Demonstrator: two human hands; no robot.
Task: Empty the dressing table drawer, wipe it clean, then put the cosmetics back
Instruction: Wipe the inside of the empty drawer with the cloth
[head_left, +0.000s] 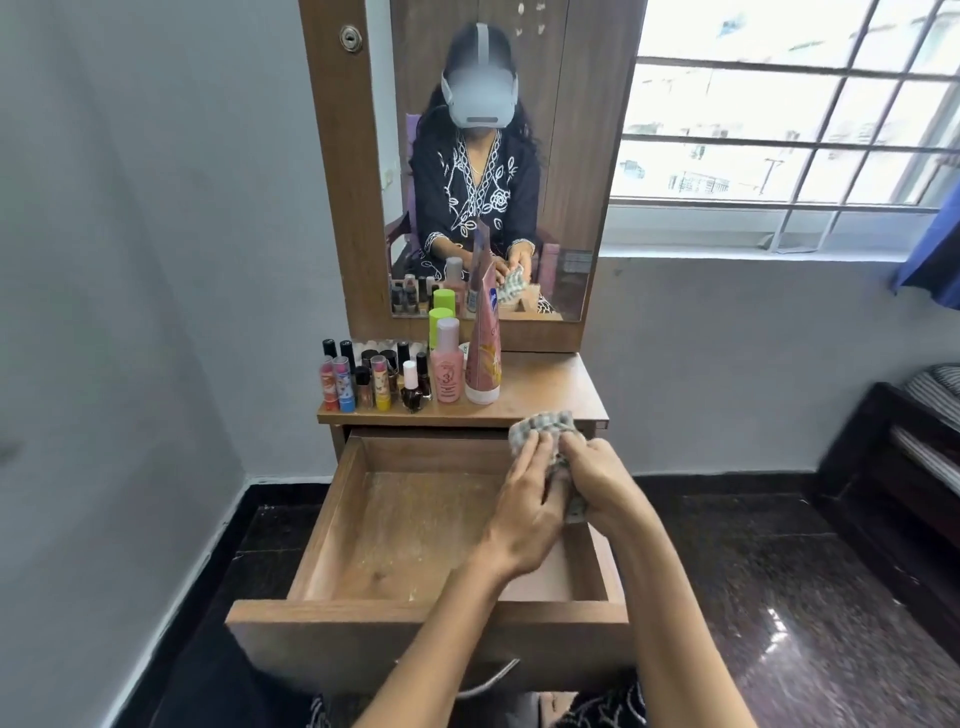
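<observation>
On my far left I see the cosmetics standing on the dressing table top (545, 384): a cluster of lipsticks and nail polish bottles (374, 382), then a pink bottle (447, 369) with a green-capped bottle (440, 319) behind it, and a tall pink tube (484, 348) standing on its cap just beside them. All of them are out of the drawer and stand along the left part of the top, under the mirror (493, 156).

Below, the drawer (415, 530) is pulled fully out toward me. Its wooden floor is bare, with pale specks and scuffs across it.

Moving right, my left hand (524, 512) reaches over the drawer's right half, fingers extended and laid against a checked cloth (545, 426), thumb tucked under it; I read that as a light pinch on the fabric. Just beside it, touching through the cloth, my right hand (602, 480) has its fingers curled round the bunched lower part. The cloth is held up in the air between both hands, above the drawer's back right corner, near the table edge.
</observation>
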